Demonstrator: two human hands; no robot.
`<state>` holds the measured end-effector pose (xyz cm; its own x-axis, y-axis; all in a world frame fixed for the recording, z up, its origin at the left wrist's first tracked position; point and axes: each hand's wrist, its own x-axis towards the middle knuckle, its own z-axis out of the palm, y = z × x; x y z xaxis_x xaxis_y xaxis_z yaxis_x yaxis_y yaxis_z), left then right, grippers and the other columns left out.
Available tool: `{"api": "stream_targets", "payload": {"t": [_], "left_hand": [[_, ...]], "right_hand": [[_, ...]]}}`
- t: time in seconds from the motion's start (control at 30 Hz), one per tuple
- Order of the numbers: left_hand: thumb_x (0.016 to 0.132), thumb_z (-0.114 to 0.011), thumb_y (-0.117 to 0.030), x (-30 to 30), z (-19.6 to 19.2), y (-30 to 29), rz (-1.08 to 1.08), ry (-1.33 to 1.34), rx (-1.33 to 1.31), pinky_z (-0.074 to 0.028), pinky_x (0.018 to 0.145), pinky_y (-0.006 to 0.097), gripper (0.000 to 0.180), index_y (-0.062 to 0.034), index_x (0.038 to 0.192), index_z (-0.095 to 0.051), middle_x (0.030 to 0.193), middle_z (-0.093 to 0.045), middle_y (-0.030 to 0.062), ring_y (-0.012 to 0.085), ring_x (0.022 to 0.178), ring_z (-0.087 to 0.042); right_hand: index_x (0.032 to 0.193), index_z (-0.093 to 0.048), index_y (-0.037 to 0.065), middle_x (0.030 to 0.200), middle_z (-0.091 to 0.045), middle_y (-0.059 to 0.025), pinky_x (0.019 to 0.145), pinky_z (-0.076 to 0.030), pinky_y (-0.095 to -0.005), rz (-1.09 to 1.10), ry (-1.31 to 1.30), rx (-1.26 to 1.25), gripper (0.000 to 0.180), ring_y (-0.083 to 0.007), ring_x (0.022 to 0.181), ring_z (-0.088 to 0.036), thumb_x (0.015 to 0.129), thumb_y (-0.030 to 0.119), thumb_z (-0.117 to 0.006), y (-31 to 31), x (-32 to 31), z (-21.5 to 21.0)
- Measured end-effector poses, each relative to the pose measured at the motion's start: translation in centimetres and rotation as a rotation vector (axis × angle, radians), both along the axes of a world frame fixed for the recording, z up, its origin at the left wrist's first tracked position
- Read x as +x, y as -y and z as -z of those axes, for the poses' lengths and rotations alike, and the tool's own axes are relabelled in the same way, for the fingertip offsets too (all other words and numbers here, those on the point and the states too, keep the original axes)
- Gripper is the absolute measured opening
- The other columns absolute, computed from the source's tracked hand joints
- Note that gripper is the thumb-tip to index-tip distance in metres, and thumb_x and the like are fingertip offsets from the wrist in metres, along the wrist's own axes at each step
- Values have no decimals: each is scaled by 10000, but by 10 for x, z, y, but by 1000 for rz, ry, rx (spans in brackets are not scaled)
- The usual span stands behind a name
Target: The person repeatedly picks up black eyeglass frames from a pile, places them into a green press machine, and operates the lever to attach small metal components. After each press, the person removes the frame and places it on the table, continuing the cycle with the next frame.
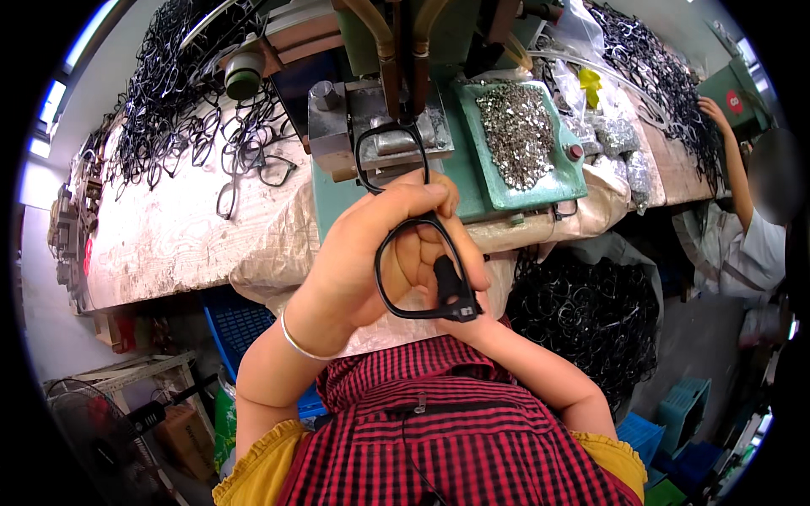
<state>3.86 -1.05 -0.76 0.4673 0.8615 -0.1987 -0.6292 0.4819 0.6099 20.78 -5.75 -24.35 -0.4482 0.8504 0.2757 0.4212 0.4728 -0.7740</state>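
Observation:
A black plastic glasses frame [460, 310] stands on end before me, its two rims one above the other and no lenses visible. My left hand [350, 244], a thin bangle at its wrist, pinches it near the bridge with thumb and fingers. Curled fingers show through the lower rim. My right hand [470, 253] is close against the lower rim, partly hidden; it seems to grip the frame too. A black cover [447, 282] shows on what looks like one of its fingers. Just beyond the upper rim is the metal block [434, 139] of a green bench machine.
Right of the machine lies a green tray [506, 201] of small metal bits. Black frames are heaped on the bench at left [173, 110] and far right [666, 93]. A sack of black frames [582, 329] stands below. A co-worker's arm [736, 160] reaches in at right.

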Motion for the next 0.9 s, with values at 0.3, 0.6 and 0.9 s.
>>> {"api": "stream_targets", "payload": {"t": [0.3, 0.6, 0.9], "left_hand": [[1052, -311, -433, -61, 60, 38, -144, -97, 61, -560, 681, 325, 535, 21, 1279, -482, 919, -655, 194, 252, 795, -667], [1022, -437, -361, -125, 74, 78, -328, -328, 117, -533, 703, 289, 441, 15, 1246, -495, 976, -650, 146, 211, 827, -651], [1021, -467, -303, -142, 71, 73, -523, -469, 79, -524, 707, 275, 380, 10, 1230, -521, 965, -659, 110, 179, 817, -642]], "right_hand": [[951, -706, 97, 996, -660, -103, 751, -475, -463, 77, 493, 178, 260, -289, 958, -624, 723, 217, -668, -12, -5, 13], [904, -678, 106, 967, -604, -61, 618, -484, -410, 202, 463, 237, 224, -262, 898, -593, 683, 132, -650, -5, 33, -58], [957, -736, 77, 878, -666, -120, 815, -493, -444, -35, 277, -104, 217, -330, 890, -622, 768, 156, -665, 2, -25, 3]]}}
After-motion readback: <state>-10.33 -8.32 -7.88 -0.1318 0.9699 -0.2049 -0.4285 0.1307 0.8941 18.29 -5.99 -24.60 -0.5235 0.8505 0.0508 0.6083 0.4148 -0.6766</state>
